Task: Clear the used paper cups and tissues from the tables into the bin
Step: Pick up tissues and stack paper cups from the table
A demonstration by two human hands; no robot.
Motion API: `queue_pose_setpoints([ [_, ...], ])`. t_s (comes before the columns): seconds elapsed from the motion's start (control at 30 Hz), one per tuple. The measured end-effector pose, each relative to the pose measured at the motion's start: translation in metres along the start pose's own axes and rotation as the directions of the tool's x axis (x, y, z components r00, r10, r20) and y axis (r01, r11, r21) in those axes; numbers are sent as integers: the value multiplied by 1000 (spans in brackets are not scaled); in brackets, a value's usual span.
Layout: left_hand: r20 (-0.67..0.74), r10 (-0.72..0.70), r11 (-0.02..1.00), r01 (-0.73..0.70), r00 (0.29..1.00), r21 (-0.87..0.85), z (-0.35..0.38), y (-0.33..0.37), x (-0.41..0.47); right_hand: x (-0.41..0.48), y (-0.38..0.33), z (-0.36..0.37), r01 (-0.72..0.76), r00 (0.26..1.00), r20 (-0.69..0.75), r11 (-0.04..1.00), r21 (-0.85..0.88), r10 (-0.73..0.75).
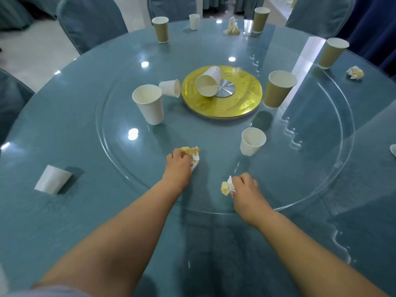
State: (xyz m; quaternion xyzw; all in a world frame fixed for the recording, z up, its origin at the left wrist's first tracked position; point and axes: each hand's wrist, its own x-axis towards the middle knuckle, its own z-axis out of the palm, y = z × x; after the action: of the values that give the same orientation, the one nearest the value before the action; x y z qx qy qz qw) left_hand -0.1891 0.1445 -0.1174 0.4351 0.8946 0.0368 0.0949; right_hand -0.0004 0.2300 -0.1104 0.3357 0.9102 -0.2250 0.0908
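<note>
Head view:

1. The left hand (179, 166) lies on the round desk (64, 136), just inside the near rim of the glass turntable (310, 168). Its fingers (174, 155) are curled over a stained tissue (191, 154). The wad shows beyond the fingertips, on their far and right side, and touches the glass.
2. The right hand (246, 189) is nearer the body, apart from the left hand. Its fingers are curled tight and pinch a small tissue (227, 186), which sticks out at the left side of the hand.
3. A small white cup (251, 141) stands upright beyond the right hand.
4. A tall white cup (149, 106) stands upright beyond the left hand.
5. A brown cup (278, 88) stands just right of the gold disc (235, 103).
6. One tipped cup (209, 81) lies on the disc. Another tipped cup (170, 87) lies just left of it.
7. Two more crumpled tissues lie well apart from both hands: one at the far edge (231, 27) and one at the right edge (354, 72).
</note>
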Motion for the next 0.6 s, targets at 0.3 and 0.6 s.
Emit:
queue_pose_setpoints([
  [0.3,132,-167,926,202,977,-320,-18,16,-63,-42,2,1,-78,993,-72,974,212,95],
  [0.6,-24,-157,852,123,987,-510,-37,-1,-132,-90,-14,14,-6,993,-103,902,431,56],
])
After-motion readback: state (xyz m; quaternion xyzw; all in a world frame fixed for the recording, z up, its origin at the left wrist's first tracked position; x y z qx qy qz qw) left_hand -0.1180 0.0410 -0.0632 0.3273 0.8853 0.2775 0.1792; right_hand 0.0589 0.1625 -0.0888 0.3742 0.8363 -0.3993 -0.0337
